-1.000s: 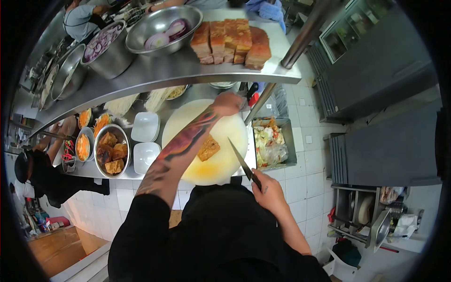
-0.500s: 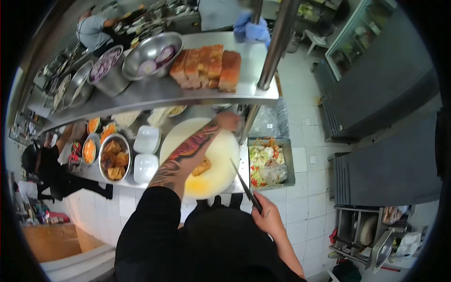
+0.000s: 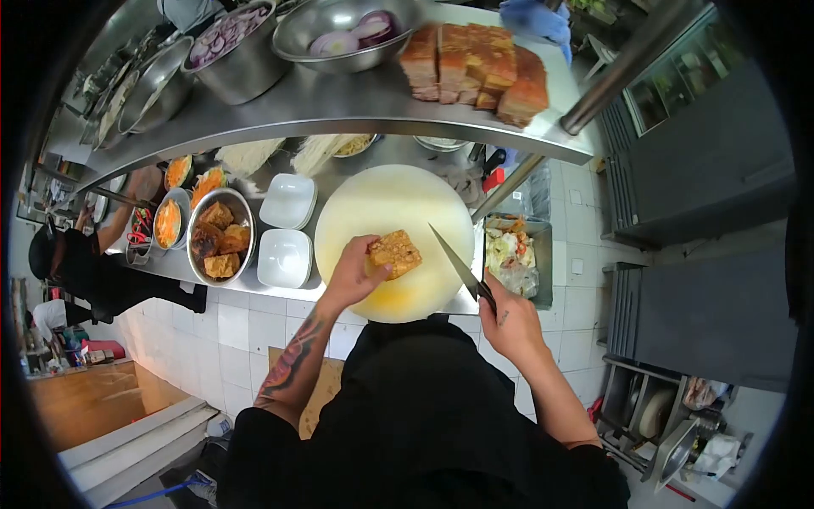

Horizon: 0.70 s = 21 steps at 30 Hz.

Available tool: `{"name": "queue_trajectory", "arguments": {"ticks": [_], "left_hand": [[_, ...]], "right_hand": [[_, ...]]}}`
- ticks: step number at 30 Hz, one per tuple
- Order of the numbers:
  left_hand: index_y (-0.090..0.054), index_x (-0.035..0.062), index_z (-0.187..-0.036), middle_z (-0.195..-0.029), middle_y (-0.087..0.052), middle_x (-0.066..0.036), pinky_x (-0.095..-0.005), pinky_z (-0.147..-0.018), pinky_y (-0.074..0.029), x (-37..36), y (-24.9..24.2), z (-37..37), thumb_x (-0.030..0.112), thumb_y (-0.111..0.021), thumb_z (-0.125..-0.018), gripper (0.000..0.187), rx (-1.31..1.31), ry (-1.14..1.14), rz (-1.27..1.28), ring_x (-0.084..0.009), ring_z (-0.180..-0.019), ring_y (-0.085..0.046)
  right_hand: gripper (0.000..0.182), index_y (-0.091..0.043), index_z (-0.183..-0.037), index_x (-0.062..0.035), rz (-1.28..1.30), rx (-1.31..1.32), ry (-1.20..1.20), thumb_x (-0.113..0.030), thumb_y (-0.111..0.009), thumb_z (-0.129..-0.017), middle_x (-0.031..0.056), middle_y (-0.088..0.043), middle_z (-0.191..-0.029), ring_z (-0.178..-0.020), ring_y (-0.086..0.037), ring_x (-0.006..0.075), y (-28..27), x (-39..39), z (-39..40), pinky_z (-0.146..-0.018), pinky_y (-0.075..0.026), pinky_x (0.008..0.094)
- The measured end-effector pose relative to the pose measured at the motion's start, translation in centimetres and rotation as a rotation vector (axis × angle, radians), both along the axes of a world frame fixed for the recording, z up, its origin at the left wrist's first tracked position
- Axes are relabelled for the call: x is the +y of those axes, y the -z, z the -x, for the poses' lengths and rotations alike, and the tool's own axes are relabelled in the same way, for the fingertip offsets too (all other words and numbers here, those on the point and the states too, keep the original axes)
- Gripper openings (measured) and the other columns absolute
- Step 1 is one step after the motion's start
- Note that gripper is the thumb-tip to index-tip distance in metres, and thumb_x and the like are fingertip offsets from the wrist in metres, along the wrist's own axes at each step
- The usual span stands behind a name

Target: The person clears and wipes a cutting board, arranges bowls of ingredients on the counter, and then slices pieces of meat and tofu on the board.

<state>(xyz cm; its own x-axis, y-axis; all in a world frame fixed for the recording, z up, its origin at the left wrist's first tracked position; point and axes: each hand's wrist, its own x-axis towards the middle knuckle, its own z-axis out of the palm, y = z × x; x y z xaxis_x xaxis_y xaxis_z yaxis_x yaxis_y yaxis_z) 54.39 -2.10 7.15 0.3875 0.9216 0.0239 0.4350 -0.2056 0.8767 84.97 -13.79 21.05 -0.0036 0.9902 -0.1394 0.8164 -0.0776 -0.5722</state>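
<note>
We pinch one browned block (image 3: 398,253) over one round board (image 3: 390,193) in our left hand (image 3: 352,276) and grip one knife (image 3: 458,265) in our right hand (image 3: 513,324), one steel bowl (image 3: 241,203) nearby

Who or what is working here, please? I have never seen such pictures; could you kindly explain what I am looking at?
There is no machine here: a person works with two bare hands. The camera is worn on the person's head and looks forward and down, so the black-clothed body appears at the bottom.

The left hand grips a golden-brown piece of food at a round, pale board. The right hand holds a knife, its blade over the board's right side.

Left of the board are white dishes and a metal bowl of similar brown pieces. Above is a metal shelf with onions in bowls and browned blocks.
</note>
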Motion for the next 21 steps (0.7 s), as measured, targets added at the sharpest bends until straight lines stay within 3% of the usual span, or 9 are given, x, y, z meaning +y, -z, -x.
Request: {"name": "queue_trajectory", "arguments": {"ticks": [1, 4, 11, 14, 16, 21], "left_hand": [[-0.05, -0.0013, -0.136, -0.12, -0.058, -0.018, -0.0425, -0.1, -0.046, -0.4, 0.0, -0.2, 0.025, -0.079, -0.088, 0.062, 0.047, -0.01, -0.143, -0.0321, -0.111, -0.056], [-0.047, -0.0007, -0.137, -0.122, -0.056, -0.022, -0.0451, -0.101, -0.045, -0.6, -0.7, -0.5, 0.026, -0.08, -0.086, 0.066, 0.017, -0.05, -0.139, -0.0374, -0.114, -0.055], [-0.046, -0.0002, -0.138, -0.125, -0.056, -0.022, -0.0475, -0.102, -0.044, -0.4, -1.0, -0.3, 0.027, -0.079, -0.086, 0.067, 0.055, -0.007, -0.14, -0.0402, -0.116, -0.054], [-0.047, 0.0003, -0.137, -0.126, -0.056, -0.022, -0.0484, -0.102, -0.044, -0.3, -1.0, -0.3, 0.027, -0.079, -0.085, 0.067, 0.062, -0.008, -0.135, -0.0412, -0.117, -0.054], [-0.047, 0.0006, -0.137, -0.125, -0.056, -0.022, -0.0482, -0.102, -0.044, -0.3, -0.9, -0.3, 0.027, -0.079, -0.085, 0.067, 0.055, -0.008, -0.144, -0.0409, -0.117, -0.054], [-0.047, 0.0002, -0.136, -0.127, -0.054, -0.021, -0.0481, -0.101, -0.044, -0.2, -1.4, -0.7, 0.027, -0.08, -0.084, 0.068, 0.06, -0.023, -0.159, -0.0402, -0.118, -0.053]], "right_hand": [[0.04, -0.06, -0.131, 0.0055, -0.036, 0.005, -0.026, -0.01, -0.061, -0.094, 0.0256, -0.071, -0.089, -0.08, -0.069, 0.0444, -0.9, 0.4, 0.8, -0.075, -0.055, 0.0517], [0.038, -0.062, -0.129, 0.0061, -0.108, -0.003, -0.085, -0.011, -0.062, -0.094, 0.0238, -0.071, -0.084, -0.075, -0.069, 0.0423, -3.1, 1.1, 3.2, -0.07, -0.055, 0.05], [0.041, -0.06, -0.131, 0.0074, -0.046, -0.128, -0.139, -0.012, -0.063, -0.094, 0.021, -0.068, -0.077, -0.066, -0.067, 0.0395, -4.3, 1.0, 6.0, -0.063, -0.056, 0.0493], [0.042, -0.059, -0.133, 0.0029, 0.048, -0.142, -0.091, -0.01, -0.063, -0.094, 0.0219, -0.069, -0.083, -0.071, -0.067, 0.0435, -4.7, 0.7, 6.4, -0.065, -0.054, 0.0516], [0.043, -0.059, -0.134, 0.0055, 0.001, -0.154, -0.132, -0.013, -0.062, -0.095, 0.0205, -0.066, -0.075, -0.062, -0.066, 0.0395, -4.5, 0.6, 6.5, -0.058, -0.055, 0.0481], [0.044, -0.057, -0.136, 0.0029, 0.048, -0.197, -0.133, -0.012, -0.063, -0.095, 0.0204, -0.066, -0.076, -0.064, -0.066, 0.0404, -4.9, 0.8, 6.9, -0.06, -0.054, 0.0494]]}}
